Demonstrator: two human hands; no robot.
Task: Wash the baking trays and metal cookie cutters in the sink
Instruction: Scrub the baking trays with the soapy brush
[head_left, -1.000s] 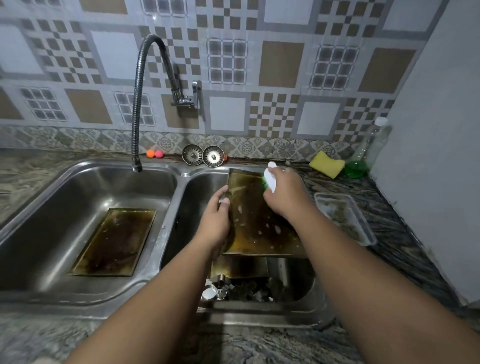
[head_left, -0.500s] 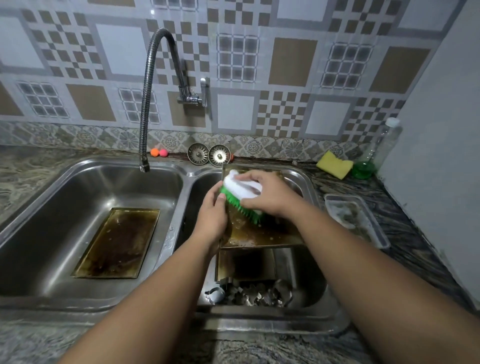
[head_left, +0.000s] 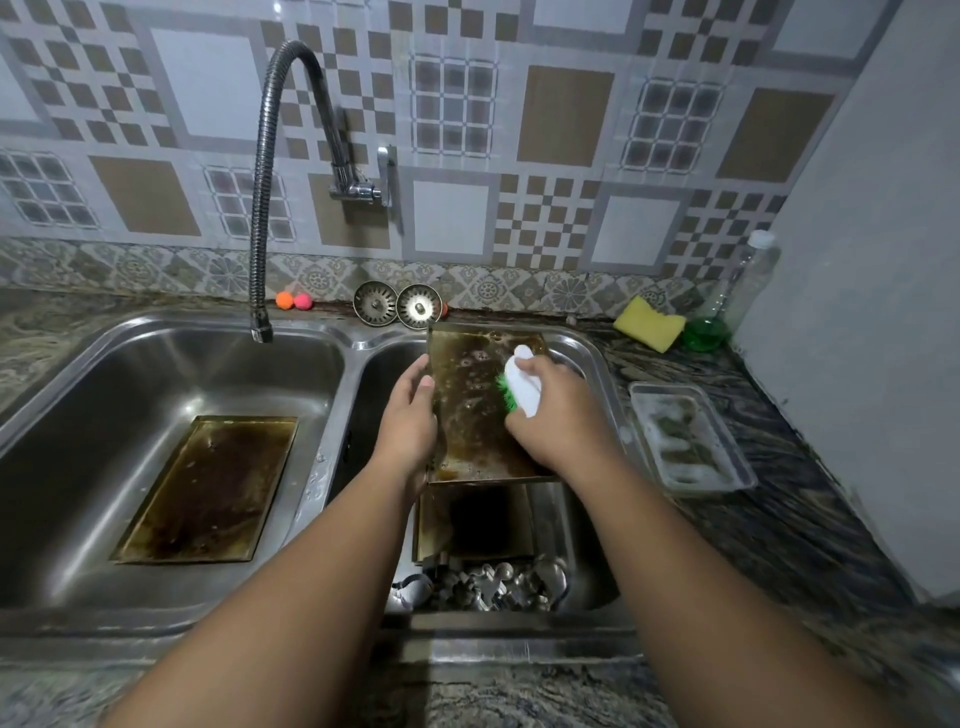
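A greasy brown baking tray (head_left: 470, 410) is held tilted over the right sink basin (head_left: 592, 353). My left hand (head_left: 408, 421) grips its left edge. My right hand (head_left: 558, 415) holds a white scrub brush with green bristles (head_left: 522, 384) against the tray's right side. Under it, a second tray (head_left: 475, 522) lies in the right basin, with several metal cookie cutters (head_left: 498, 584) heaped at the basin's front. A third dirty tray (head_left: 208, 488) lies flat in the left basin (head_left: 78, 415).
A flexible tap (head_left: 265, 208) hangs over the left basin. Two sink strainers (head_left: 397, 304) and small orange and pink balls (head_left: 293, 300) sit on the back ledge. At the right stand a yellow sponge (head_left: 649, 323), a bottle of green liquid (head_left: 727, 301) and a clear plastic container (head_left: 688, 436).
My right hand moved the brush from the tray's upper left across to its right side. My left hand keeps its grip on the tray's left edge.
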